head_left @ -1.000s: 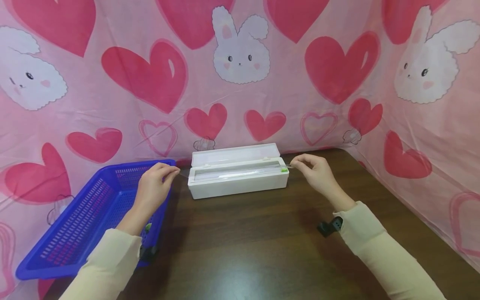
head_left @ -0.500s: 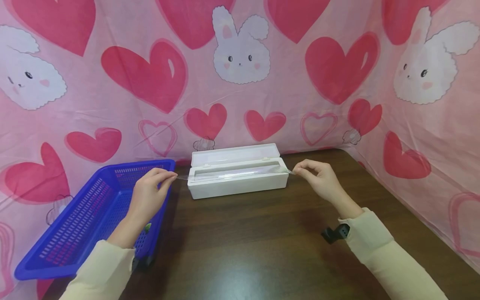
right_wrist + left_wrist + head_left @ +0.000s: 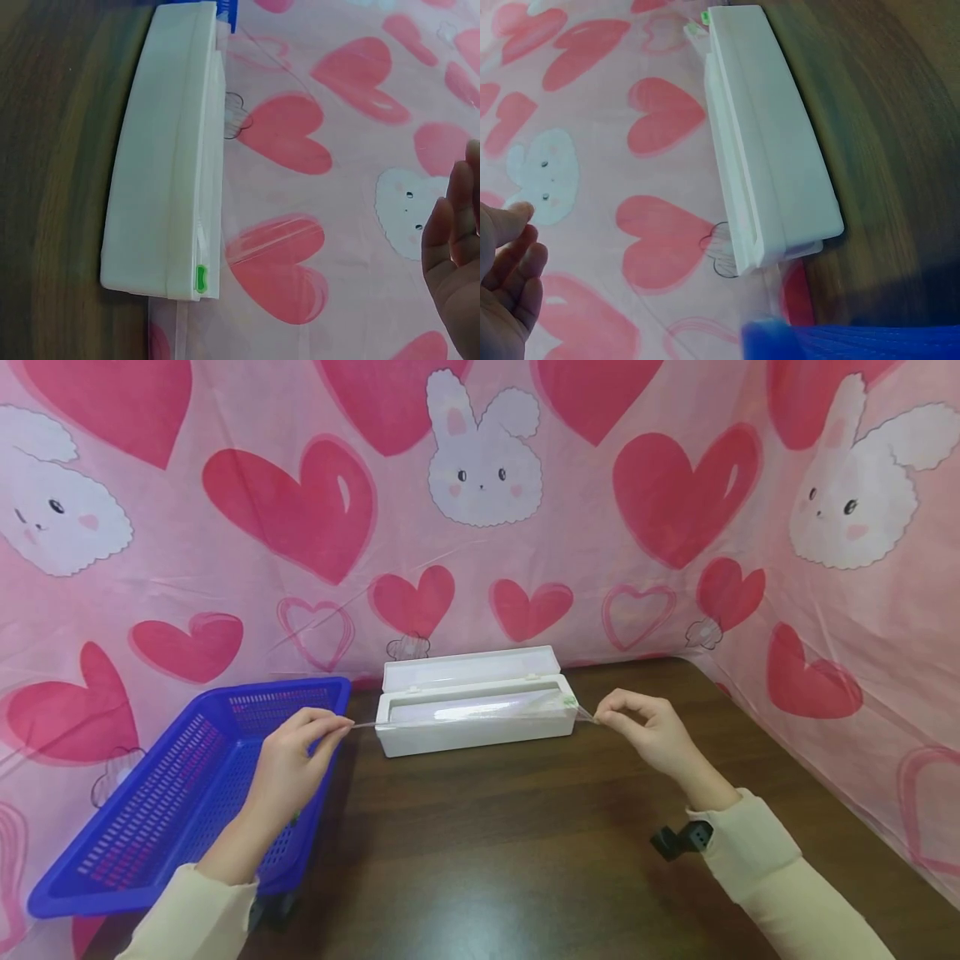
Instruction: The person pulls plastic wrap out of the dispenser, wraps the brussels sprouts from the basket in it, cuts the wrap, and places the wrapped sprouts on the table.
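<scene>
Pinching clear film [image 3: 480, 711] in my left hand [image 3: 292, 762] and right hand [image 3: 654, 735], over the near edge of the white box [image 3: 472, 739], I might crease or tear it by pulling unevenly.

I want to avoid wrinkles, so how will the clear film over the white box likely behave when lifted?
The clear film is probably floppy: it draws into narrow strips where the left hand and right hand pinch it. It looks thin, so likely light: the green piece seems to show through. Its glossy shine suggests it may be slippery.
</scene>
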{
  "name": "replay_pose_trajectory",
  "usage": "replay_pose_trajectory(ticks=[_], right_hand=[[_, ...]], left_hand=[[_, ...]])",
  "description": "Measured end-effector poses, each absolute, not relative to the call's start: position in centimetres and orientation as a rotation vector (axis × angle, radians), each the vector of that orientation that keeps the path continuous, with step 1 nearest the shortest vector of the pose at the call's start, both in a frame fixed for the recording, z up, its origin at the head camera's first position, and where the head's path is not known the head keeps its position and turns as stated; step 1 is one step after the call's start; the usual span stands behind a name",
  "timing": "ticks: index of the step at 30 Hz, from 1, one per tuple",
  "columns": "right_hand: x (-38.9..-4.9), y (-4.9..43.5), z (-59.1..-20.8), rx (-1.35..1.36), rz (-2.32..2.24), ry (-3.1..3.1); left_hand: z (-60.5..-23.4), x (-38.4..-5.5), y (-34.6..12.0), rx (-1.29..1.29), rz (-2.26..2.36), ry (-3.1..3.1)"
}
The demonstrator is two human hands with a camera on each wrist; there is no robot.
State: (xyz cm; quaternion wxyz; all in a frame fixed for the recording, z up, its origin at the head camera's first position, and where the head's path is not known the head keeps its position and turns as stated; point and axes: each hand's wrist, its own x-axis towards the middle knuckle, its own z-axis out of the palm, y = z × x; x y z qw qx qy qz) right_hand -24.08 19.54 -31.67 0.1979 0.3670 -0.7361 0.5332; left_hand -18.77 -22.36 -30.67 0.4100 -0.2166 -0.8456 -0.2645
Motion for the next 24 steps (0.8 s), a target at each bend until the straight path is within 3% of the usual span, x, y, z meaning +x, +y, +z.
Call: replay_pose_trajectory(ticks=[24], right_hand=[[-23.2,22.2,-35.1,1.083,1.850,-2.312]], left_hand=[[-31.7,-15.6,-22.0,-0.822,-0.661,-2.355]])
